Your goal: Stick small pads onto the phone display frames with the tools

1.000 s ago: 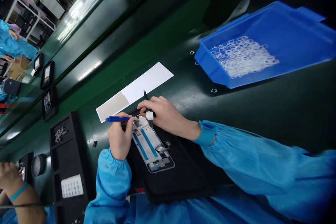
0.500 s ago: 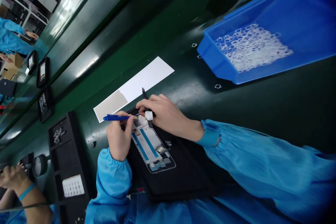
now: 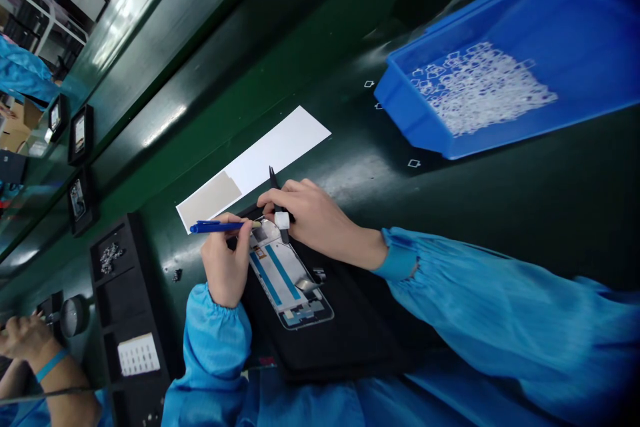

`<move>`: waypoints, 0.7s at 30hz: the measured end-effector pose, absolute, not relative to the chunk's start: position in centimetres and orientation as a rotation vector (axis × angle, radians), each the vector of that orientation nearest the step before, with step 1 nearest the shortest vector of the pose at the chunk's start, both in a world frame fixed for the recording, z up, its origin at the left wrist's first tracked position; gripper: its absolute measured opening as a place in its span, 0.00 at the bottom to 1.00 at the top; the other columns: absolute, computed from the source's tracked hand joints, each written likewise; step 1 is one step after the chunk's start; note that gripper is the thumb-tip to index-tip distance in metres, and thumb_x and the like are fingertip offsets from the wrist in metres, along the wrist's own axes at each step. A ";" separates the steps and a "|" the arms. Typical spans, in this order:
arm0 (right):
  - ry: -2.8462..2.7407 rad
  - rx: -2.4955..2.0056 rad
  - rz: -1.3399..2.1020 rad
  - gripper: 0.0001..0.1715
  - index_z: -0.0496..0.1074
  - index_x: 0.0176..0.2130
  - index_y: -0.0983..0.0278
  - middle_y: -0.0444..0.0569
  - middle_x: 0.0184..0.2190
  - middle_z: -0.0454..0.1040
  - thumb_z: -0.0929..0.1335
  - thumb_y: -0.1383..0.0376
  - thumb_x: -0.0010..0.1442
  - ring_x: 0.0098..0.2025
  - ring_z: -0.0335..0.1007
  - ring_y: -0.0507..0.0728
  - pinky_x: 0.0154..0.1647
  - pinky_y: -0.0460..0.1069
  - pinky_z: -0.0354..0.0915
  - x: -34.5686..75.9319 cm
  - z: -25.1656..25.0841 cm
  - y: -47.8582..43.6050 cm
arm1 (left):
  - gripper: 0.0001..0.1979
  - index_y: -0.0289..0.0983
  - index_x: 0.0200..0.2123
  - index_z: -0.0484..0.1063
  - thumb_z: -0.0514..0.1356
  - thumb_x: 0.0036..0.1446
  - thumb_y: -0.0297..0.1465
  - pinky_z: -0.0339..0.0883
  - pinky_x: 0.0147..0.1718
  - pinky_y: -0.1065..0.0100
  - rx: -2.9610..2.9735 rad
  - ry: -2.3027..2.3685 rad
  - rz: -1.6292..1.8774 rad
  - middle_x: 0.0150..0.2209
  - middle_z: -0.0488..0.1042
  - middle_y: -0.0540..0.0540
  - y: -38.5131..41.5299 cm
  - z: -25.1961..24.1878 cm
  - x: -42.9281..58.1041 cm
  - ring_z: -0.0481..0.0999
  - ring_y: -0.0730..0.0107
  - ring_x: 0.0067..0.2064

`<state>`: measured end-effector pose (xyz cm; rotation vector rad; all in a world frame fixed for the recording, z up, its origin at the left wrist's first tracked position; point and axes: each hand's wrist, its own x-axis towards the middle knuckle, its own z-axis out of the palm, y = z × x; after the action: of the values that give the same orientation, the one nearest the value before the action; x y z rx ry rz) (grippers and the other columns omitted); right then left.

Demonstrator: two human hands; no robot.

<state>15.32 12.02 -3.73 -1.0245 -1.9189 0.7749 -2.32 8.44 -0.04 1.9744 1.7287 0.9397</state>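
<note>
A phone frame (image 3: 287, 280) with two blue strips lies on a black pad (image 3: 345, 333). At its upper left end, my left hand (image 3: 227, 260) pinches a blue pen-like tool (image 3: 213, 226), its pale tip over the frame's top. My right hand (image 3: 315, 217) is closed around black tweezers (image 3: 273, 178) with a white wrap (image 3: 282, 220); their tips point up and away from the frame. The right fingertips are just above the frame's upper end, close to the left fingers. A white strip sheet (image 3: 287, 150), partly beige, lies behind both hands.
On the right sits a blue bin (image 3: 415, 127) holding several small white frames, with a few loose ones beside it. A black compartment tray (image 3: 117, 300) stands left. Black trays with phones (image 3: 79, 137) lie at the far left. Another person's hand (image 3: 27, 337) shows lower left.
The pen-like tool in my left hand has tilted slightly flatter, its blue end shifting left. My right hand is nearly unchanged. At the upper left, another person's arm has shifted.
</note>
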 end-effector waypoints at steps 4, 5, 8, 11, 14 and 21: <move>-1.917 -1.030 0.771 0.24 0.69 0.43 0.67 0.45 0.32 0.71 0.61 0.85 0.50 0.34 0.62 0.58 0.32 0.49 0.48 15.3 -3.6 12.0 | 0.07 0.38 0.38 0.68 0.61 0.64 0.35 0.71 0.33 0.75 1.960 1.733 0.964 0.34 0.75 0.50 8.5 -0.2 -2.3 0.79 0.72 0.34; -1.918 -1.031 0.769 0.23 0.68 0.43 0.66 0.45 0.31 0.72 0.61 0.84 0.50 0.34 0.62 0.58 0.32 0.49 0.48 15.3 -3.6 12.0 | 0.07 0.38 0.38 0.68 0.61 0.64 0.35 0.71 0.33 0.75 1.960 1.738 0.960 0.34 0.75 0.50 8.5 -0.2 -2.3 0.79 0.71 0.34; -1.938 -1.055 0.785 0.24 0.68 0.43 0.66 0.46 0.32 0.72 0.61 0.84 0.50 0.35 0.63 0.58 0.32 0.49 0.48 15.4 -3.5 11.9 | 0.07 0.37 0.38 0.68 0.60 0.64 0.35 0.71 0.33 0.74 1.994 1.762 0.924 0.34 0.75 0.49 8.4 -0.1 -2.2 0.79 0.71 0.34; -1.952 -1.078 0.797 0.24 0.68 0.43 0.65 0.46 0.33 0.72 0.60 0.84 0.50 0.36 0.63 0.59 0.33 0.49 0.49 15.4 -3.5 11.9 | 0.09 0.37 0.38 0.68 0.58 0.66 0.37 0.71 0.33 0.73 2.102 1.794 0.857 0.35 0.75 0.47 8.3 0.2 -1.8 0.78 0.70 0.35; -1.947 -1.067 0.783 0.23 0.68 0.43 0.65 0.46 0.33 0.72 0.61 0.83 0.51 0.35 0.63 0.58 0.33 0.49 0.49 15.4 -3.7 11.9 | 0.10 0.37 0.39 0.68 0.56 0.67 0.37 0.70 0.33 0.72 2.252 1.798 0.784 0.36 0.76 0.46 8.2 0.4 -1.3 0.78 0.68 0.34; -1.961 -1.039 0.731 0.18 0.68 0.42 0.65 0.45 0.32 0.72 0.64 0.82 0.55 0.34 0.62 0.58 0.33 0.50 0.48 15.3 -3.9 11.8 | 0.08 0.36 0.37 0.67 0.61 0.63 0.35 0.70 0.30 0.74 1.951 1.731 0.929 0.31 0.74 0.48 9.3 -0.2 -2.1 0.78 0.70 0.31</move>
<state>15.26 11.85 -3.86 -1.0390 -1.9614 0.7307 -2.07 9.28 -0.15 1.9506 1.7314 0.9288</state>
